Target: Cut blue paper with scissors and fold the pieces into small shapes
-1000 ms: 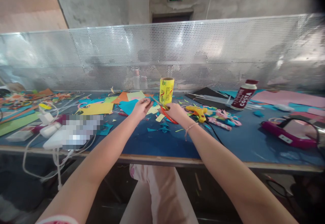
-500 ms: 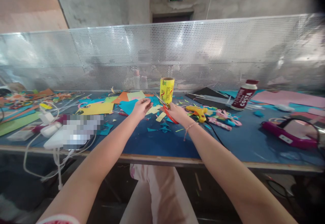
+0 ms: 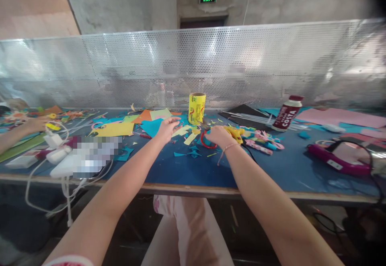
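Observation:
My left hand hovers over the paper scraps, beside a sheet of blue paper. Its fingers are apart, and I see nothing held in them. To the right, my right hand grips red-handled scissors low over the table. The scissors' blades point away, near the foot of a yellow cardboard roll standing upright. Pale yellow strips and small blue cut pieces lie between my hands. A yellow glue gun lies just behind my right hand, partly hidden by it.
A Costa bottle stands at the right, near a purple device. White chargers and cables lie at the left. Another person's hand reaches in at the far left. A perforated metal screen closes the table's back.
My right hand has moved slightly right and lowered the scissors away from my left hand. My left fingers have spread from a pinch. Another person's arm has come in at the left.

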Available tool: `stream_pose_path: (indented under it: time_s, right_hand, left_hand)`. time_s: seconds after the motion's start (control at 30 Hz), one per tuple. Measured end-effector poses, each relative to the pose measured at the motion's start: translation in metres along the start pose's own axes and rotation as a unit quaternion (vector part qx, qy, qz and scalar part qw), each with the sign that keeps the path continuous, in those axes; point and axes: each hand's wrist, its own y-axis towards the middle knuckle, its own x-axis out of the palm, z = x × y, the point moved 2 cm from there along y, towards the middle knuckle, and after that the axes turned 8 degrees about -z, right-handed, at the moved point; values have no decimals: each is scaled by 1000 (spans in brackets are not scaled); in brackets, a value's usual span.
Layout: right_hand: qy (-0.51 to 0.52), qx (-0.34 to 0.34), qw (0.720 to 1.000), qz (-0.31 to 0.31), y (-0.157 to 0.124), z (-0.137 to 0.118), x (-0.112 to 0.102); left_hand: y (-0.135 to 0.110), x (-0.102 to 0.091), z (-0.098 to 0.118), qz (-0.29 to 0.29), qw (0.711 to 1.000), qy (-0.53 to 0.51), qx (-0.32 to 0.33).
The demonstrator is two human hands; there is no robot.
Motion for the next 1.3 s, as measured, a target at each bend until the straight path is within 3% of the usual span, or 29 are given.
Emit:
stream_pose_path:
  time_s: [0.1,0.17,0.23,0.33,0.47,0.7,0.87,1.07,1.3]
  right_hand:
    - [-25,50,997,48,-4,8,-9]
    - [-12,31,994,106,-4,5,-15]
    - [37,-50,987,150,-3,-6,-16]
    - [140,-187,958,168,-2,-26,-13]
    - [240,-217,934,151,-4,-42,-8]
    - [347,-221,906,102,-5,-43,-7]
    - [392,-196,896,64,0,-42,-2]
    - [386,-198,894,113,-1,-40,-5]
    - [400,-206,883,131,1,-40,-5]
  left_hand:
    - [0,0,-3,-23,1000,16,-1]
    - [0,0,-5,-31,999,29,-9]
    - [-2,2,-6,-34,998,43,-19]
    - [-5,6,-4,-46,997,62,-28]
    - [-8,9,-1,-68,994,79,-36]
    - [-7,8,-7,-125,982,132,-42]
    - [-7,11,-10,-113,985,126,-35]
    - [-9,13,-9,-99,989,97,-48]
    - [-7,13,-9,-96,988,119,-22]
